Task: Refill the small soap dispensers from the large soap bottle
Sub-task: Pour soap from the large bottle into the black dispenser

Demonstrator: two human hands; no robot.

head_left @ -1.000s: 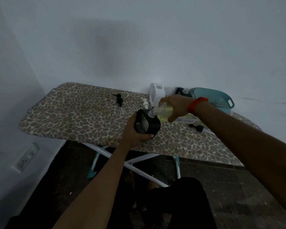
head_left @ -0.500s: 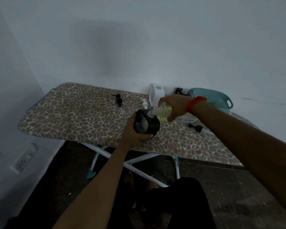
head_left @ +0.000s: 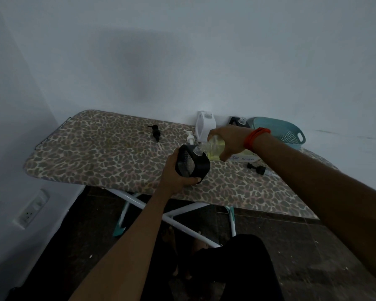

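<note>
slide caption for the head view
Right hand tips large soap bottle into black dispenser held in left hand over leopard-print ironing board.

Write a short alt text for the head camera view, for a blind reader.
The right hand tips a large soap bottle of yellow liquid toward the neck of a black dispenser gripped by the left hand at a leopard-print ironing board. A white dispenser and a teal basket stand behind.
</note>
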